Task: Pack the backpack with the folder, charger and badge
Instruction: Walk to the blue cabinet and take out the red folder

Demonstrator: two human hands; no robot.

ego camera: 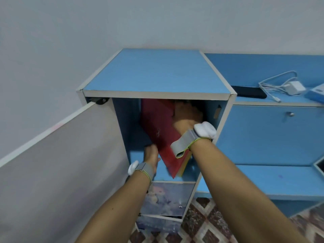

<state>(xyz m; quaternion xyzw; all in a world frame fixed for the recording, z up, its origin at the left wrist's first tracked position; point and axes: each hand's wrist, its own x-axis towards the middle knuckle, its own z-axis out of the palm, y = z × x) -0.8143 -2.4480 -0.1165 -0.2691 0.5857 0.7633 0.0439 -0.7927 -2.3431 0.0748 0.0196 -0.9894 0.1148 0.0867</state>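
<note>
I am reaching both arms into the open top compartment of a blue cabinet [157,72], whose door [61,155] is swinging wide to my left. My right hand [187,116] is lying deep inside, on the upper part of a red folder [157,127] that is leaning tilted in the compartment; its fingers are lost in shadow behind the folder's top edge, so I cannot tell whether they are gripping it or only pressing on it. My left hand [151,155] is sitting lower, at the folder's left edge near its bottom corner, with the fingers curling toward it, though the blur is keeping me from saying how tightly. A yellow sheet [184,165] is showing just behind the folder's lower right edge. I am wearing grey straps on both wrists, each with a white lump. To my right, on the blue counter [280,100], a white charger [296,87] with its looped cable is lying, well apart from the folder, beside a blue box [317,93] at the frame's edge. A patterned tiled floor [210,225] is showing below.
</note>
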